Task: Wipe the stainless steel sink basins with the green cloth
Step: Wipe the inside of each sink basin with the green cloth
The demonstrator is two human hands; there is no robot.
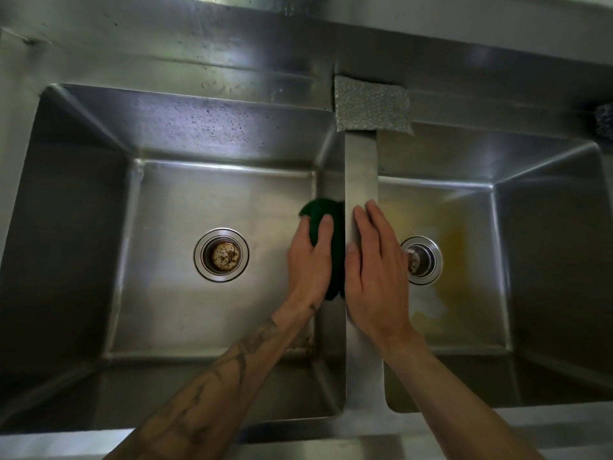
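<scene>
Clutching green cloth (336,247) against left basin (199,200) wall, left grip (310,260); right grip (374,270) released, flat on divider (361,167).

Dim overall; white glare streaks the sink (185,127) wall behind the left drain (221,254); far sides fall dark, edges bow, slightly soft.

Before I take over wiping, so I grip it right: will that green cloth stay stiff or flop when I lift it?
Probably floppy: the green cloth folds round the left hand, its top edge curling over. Likely light, since a few curled fingers pin it against the basin wall. Possibly damp and slippery; I can't tell.
</scene>
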